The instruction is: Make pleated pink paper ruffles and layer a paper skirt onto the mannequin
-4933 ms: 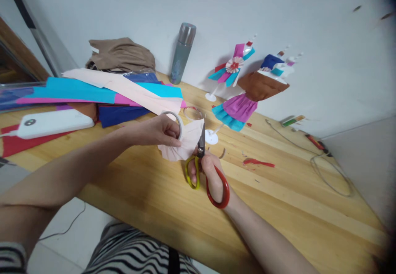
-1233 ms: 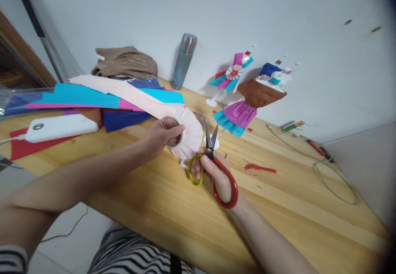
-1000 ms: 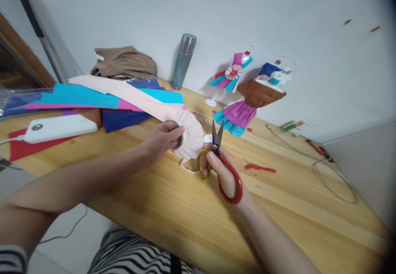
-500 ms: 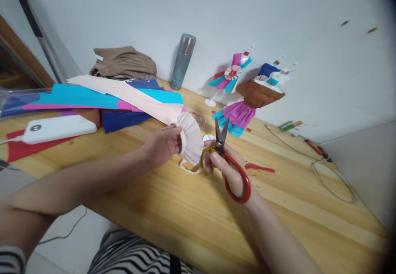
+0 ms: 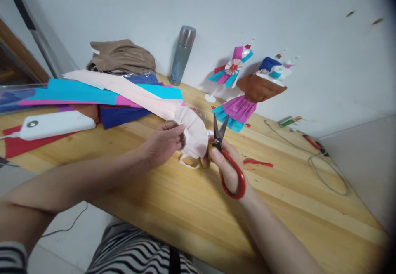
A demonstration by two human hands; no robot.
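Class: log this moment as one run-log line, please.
left hand: grip on ring and ruffled pale piece | right hand: scissors held, blades apart | table: red scrap, flask

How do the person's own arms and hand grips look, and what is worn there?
The left hand grip and right hand grip are ungloved; no watch is visible. A black-and-white striped sleeve shows on the left arm; no right sleeve appears.

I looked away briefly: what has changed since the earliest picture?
The scissors in the right hand moved right; their blades, nearly closed at the edge of the pale frill earlier, now stand open beside it. A thin pale strip has appeared below the frill. The left hand still holds the ring along the frill; the bottle and brown cloth stayed put.
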